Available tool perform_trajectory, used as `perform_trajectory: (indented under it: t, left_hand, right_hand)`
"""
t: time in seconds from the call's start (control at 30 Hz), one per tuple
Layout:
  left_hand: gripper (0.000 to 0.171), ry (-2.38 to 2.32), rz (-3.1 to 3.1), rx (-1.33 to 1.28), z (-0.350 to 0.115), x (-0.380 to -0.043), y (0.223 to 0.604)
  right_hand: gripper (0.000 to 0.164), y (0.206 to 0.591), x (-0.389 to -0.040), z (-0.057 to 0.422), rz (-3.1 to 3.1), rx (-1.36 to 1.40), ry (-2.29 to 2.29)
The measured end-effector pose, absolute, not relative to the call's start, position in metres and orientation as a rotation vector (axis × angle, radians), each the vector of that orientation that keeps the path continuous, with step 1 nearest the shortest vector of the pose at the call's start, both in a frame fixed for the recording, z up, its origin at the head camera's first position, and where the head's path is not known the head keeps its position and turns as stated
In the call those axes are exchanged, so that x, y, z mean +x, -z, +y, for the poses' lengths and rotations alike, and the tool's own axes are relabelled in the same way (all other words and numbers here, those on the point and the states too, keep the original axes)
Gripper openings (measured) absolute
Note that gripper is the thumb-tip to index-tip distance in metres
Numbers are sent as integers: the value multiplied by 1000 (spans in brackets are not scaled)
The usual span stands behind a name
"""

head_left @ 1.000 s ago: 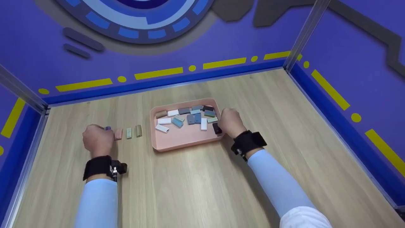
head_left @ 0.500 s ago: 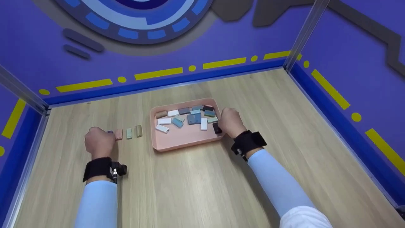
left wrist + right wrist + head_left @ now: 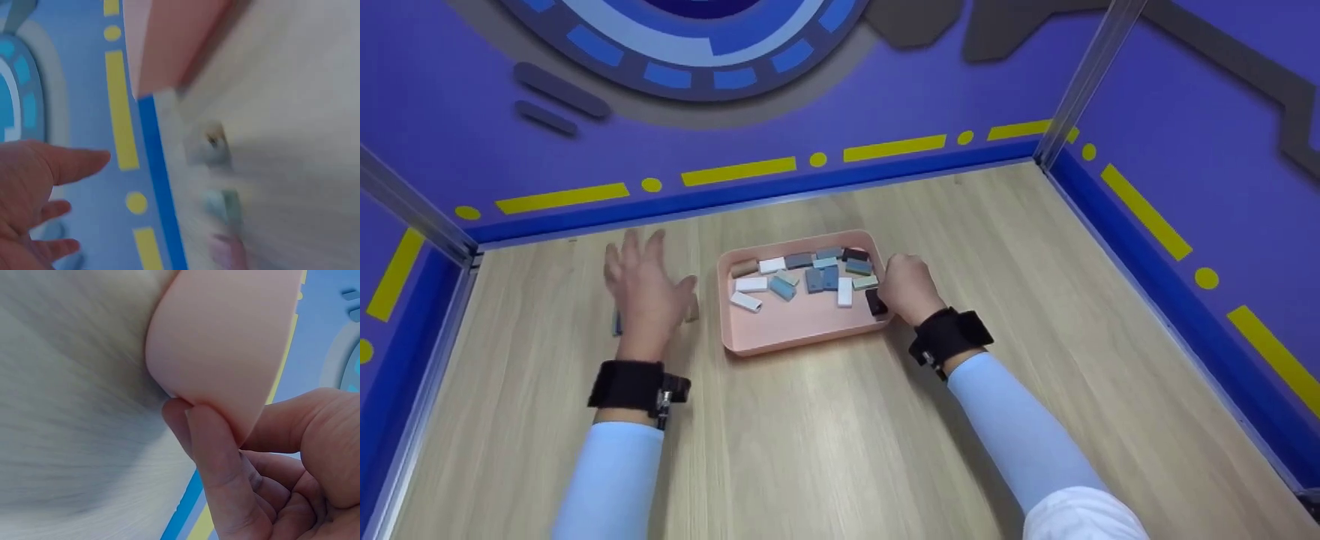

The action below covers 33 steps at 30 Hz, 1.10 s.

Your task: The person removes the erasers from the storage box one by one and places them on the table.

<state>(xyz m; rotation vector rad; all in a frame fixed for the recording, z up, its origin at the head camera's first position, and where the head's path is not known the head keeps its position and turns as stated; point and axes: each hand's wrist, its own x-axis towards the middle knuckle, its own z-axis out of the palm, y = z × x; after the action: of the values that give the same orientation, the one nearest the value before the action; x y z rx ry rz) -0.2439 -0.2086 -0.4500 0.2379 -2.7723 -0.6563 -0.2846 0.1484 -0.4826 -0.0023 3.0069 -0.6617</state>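
My left hand [image 3: 646, 301] hovers over a row of small blocks on the table, fingers spread and nothing in them. A dark blue block [image 3: 617, 323] shows left of its wrist and a tan block [image 3: 692, 308] beyond the thumb. The left wrist view, blurred, has a green block [image 3: 224, 207] and a pink block [image 3: 229, 251] between; the hand hides them from the head camera. With thumb and fingers, my right hand [image 3: 910, 289] pinches the right side of a pink tray [image 3: 791, 346]; the tray's wall [image 3: 219, 343] fills the right wrist view.
Inside the tray lie several small blocks, among them a white block [image 3: 844, 292], a blue block [image 3: 830, 278] and a black block [image 3: 875, 302]. Purple-blue panels [image 3: 885, 97] wall the wooden table [image 3: 840, 435] at the back and both sides.
My left hand has let go of the blue block at the row's left end. It has opened and moved right and away from me, over the row. The right hand stays put.
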Motion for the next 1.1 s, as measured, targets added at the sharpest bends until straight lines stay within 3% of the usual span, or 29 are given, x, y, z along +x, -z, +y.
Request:
perform_trajectory:
  t: [0.43, 0.87, 1.1]
  left_hand:
    - [68, 323, -2812, -537, -123, -253, 465]
    - [36, 217, -3024, -583, -98, -258, 492]
    - [45, 245, -3067, -648, -95, -260, 498]
  right_hand:
    - [8, 487, -286, 150, 3116, -97, 601]
    - [12, 486, -284, 150, 3109, -74, 618]
    - [7, 485, -284, 150, 3095, -68, 620]
